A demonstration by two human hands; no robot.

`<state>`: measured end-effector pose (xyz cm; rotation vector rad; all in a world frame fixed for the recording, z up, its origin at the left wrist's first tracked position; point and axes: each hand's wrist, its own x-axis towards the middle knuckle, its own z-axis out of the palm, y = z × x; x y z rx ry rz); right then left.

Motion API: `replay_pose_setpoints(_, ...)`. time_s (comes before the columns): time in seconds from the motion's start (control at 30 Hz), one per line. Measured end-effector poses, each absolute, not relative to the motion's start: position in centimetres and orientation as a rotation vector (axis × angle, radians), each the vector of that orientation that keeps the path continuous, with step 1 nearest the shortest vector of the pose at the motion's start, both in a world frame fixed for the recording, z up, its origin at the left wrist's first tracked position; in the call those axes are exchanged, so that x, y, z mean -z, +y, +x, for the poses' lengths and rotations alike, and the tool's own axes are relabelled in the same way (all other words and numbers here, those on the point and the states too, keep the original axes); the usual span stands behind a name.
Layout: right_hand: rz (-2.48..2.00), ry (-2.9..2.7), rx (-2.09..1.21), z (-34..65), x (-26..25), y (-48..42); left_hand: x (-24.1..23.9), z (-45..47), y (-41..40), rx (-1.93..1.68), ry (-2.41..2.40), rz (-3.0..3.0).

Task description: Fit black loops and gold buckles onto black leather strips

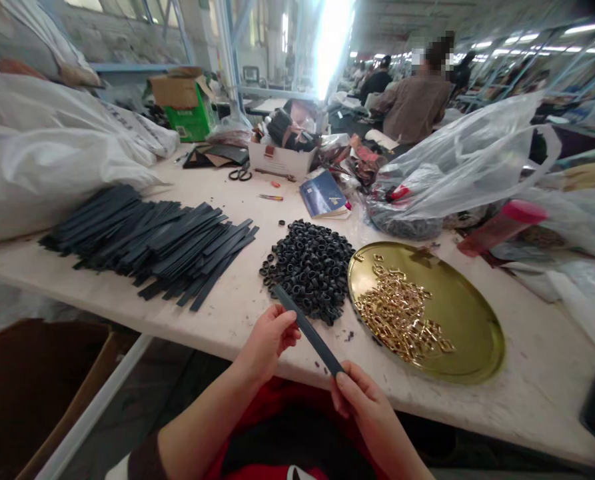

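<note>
Blue notebook: I see it near the white box.
Pink-capped bottle: to my right.
Green carton: left of the scissors.

Strip lights glow among blue metal frames.

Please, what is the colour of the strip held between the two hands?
The strip is dark blue-grey, almost black; best seen in the head view.
</note>
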<state>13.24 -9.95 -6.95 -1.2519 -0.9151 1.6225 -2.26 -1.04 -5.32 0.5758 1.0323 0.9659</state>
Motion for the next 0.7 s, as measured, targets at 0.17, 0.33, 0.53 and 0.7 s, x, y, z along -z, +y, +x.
replay_pose_setpoints(0.17,-1.339,-0.667,-1.391,16.0,7.3,-9.0,3.4,-5.9,-1.9,-0.66,0.813,0.766)
replay_pose_setpoints(0.33,-1.384,-1.021,-1.605,16.4,6.6,-8.0,3.0,-7.7,-1.8,-0.372,0.702,0.66)
replay_pose_setpoints(0.53,-1.518,-1.414,-1.241,14.9,6.3,-4.2,3.9,-3.5,-2.4,-0.207,0.798,0.914)
replay_pose_setpoints(0.7,-1.867,-1.879,-0.436,15.4,6.7,-0.5,4.4,-2.2,-2.1,-0.406,0.927,0.783)
